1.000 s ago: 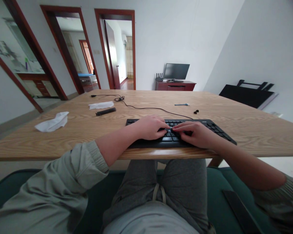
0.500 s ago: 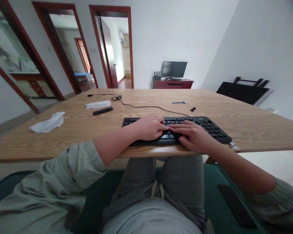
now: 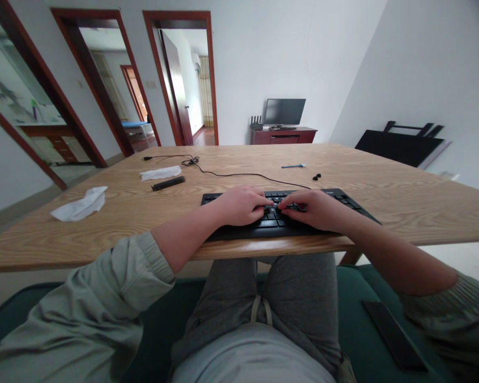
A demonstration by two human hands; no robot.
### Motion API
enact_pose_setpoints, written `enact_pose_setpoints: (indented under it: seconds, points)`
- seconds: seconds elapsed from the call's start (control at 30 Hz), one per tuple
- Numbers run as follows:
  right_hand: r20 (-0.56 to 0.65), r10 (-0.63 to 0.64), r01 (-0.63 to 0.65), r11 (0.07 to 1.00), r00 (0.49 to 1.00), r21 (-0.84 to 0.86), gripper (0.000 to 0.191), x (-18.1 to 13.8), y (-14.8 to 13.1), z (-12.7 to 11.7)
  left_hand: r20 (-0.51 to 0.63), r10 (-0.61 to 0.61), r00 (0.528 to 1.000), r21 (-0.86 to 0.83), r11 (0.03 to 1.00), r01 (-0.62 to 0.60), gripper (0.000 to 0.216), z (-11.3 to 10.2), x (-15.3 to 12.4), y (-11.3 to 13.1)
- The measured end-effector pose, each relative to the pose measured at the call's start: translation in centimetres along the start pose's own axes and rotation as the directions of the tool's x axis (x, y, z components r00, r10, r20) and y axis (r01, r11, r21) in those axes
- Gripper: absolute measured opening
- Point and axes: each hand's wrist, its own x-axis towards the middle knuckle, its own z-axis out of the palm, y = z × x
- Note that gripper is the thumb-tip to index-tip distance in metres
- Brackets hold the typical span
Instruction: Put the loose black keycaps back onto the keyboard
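A black keyboard point(image 3: 271, 232) lies along the near edge of the wooden table, partly covered by both hands. My left hand point(image 3: 243, 206) rests over its left and middle keys, index finger stretched to a key and the other fingers curled. From the right, my right hand point(image 3: 315, 210) reaches in with thumb and fingertips drawn together at the same spot. Anything small between those fingertips is hidden. Beyond the keyboard lie a few small black pieces point(image 3: 316, 176), perhaps keycaps, and a thin blue brush-like stick point(image 3: 293, 166).
The keyboard's black cable point(image 3: 239, 175) runs back left to a coil and plug. A black strip-like tool point(image 3: 168, 183), a folded white tissue point(image 3: 160, 173) and a crumpled tissue point(image 3: 82, 205) lie on the left. A dark phone-like slab point(image 3: 393, 335) is on the green seat.
My right hand has shifted slightly, its fingers going from stretched to bent and drawn together. My left index finger has pulled back a little left. The keyboard stays in place.
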Motion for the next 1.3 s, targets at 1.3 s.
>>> enact_pose_setpoints:
  seconds: [1.3]
  points:
    - [-0.085, -0.161, 0.155, 0.986, 0.983, -0.066, 0.031, -0.9, 0.2, 1.1, -0.007, 0.011, 1.0, -0.02, 1.0, -0.011, 0.031, 0.0, 0.0, 0.0]
